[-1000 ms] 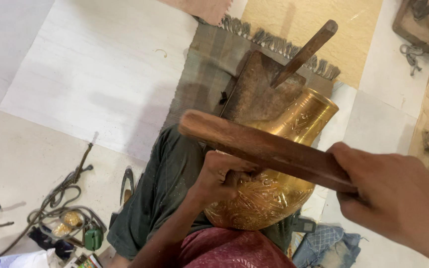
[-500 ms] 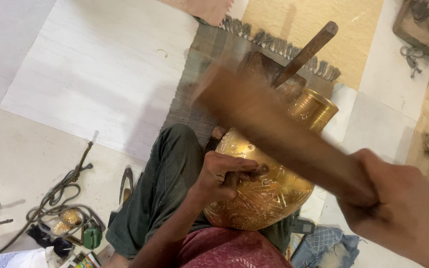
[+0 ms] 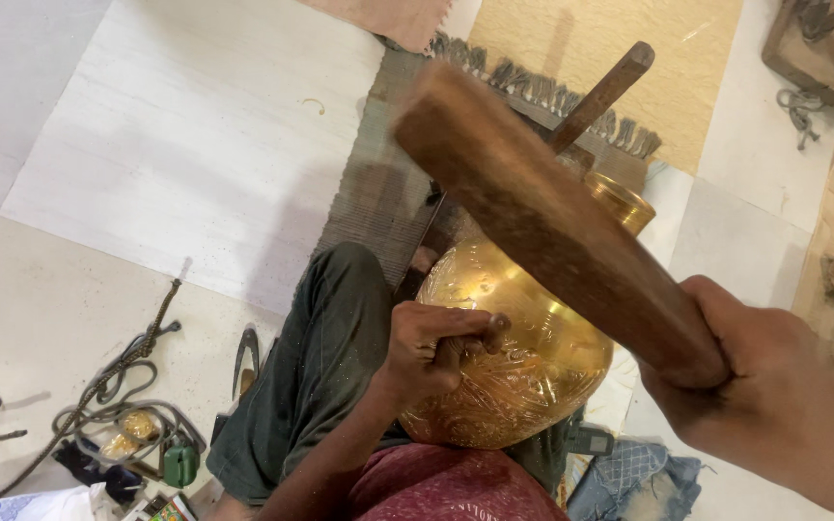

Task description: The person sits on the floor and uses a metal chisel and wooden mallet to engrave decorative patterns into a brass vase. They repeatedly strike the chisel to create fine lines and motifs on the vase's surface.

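— Head view: where does the round, engraved brass pot [image 3: 514,357] sit from the grips?

— Low in the middle, in the lap against the dark green trouser leg [image 3: 316,367]. The left hand [image 3: 431,347] lies on its 9 o'clock flank, fingers curled shut round a small punch-like tool pressed to the metal; the tool itself is mostly hidden.

— And the other?

— The right hand [image 3: 755,396] is at 3 o'clock of the pot, fist closed on the long brown wooden mallet [image 3: 542,212]. Its long axis runs from 4 o'clock up to 10 o'clock, raised above the pot and blurred.

— Nearer hand?

— The left — it touches the brass. A slim wooden stick [image 3: 602,95] pokes up behind, toward 1 o'clock.
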